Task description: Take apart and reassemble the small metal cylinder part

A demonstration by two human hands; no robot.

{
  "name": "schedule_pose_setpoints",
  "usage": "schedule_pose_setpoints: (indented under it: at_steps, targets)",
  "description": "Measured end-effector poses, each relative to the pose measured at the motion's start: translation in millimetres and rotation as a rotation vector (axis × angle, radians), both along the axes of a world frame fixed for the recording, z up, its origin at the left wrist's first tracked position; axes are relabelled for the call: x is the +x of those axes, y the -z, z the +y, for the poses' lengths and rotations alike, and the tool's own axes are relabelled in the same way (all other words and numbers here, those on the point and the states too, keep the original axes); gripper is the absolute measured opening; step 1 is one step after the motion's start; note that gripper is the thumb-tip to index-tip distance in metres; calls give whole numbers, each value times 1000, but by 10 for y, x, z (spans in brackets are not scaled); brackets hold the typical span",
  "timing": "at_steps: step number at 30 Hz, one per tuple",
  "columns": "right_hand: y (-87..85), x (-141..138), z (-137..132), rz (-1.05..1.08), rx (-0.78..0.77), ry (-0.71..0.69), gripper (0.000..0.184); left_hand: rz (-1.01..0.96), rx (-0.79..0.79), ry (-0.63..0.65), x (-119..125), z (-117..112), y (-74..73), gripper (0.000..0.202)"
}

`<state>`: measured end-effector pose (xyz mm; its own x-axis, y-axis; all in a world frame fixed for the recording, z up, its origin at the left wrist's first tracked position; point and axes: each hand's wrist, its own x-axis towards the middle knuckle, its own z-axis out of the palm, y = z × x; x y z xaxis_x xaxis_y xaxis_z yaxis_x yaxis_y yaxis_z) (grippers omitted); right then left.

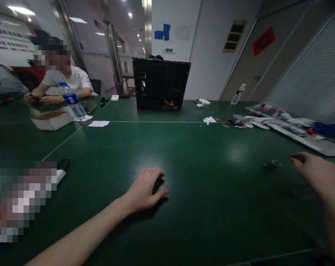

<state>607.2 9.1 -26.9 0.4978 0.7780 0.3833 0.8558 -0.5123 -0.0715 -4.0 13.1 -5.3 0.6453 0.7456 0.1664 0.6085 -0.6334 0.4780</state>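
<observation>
My left hand (147, 189) rests on the green tabletop (195, 151), its fingers curved and the thumb held apart, with nothing in it. At the right, my right hand (315, 170) hovers near the table with thumb and fingertips drawn together; whether something small is between them I cannot make out. Just left of those fingertips lies a small dark cylinder (272, 164) with a paler end, apart from the hand and on its side.
A black panel-like computer case (161, 83) stands at the back. Left are a water bottle (73, 103) and an open white box (52, 120); a person (70, 77) sits behind. Bags and papers (291, 127) clutter the right, near another bottle (238, 94). A pixelated object (23, 201) lies front left.
</observation>
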Motion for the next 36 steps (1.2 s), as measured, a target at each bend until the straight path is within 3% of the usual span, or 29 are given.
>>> schedule_pose_setpoints:
  at_steps: [3, 14, 25, 36]
  targets:
    - [26, -55, 49, 72, -116, 19, 28, 1, -4, -2, 1, -4, -4, 36]
    - [46, -33, 153, 132, -163, 7, 32, 11, -11, -2, 17, 4, -20, 36]
    - [-101, -421, 52, 172, -185, -19, 26, 5, 1, 2, 40, 15, 4, 34]
    - [-51, -240, 94, 141, -171, -10, 26, 6, -8, -1, 55, 8, -10, 34]
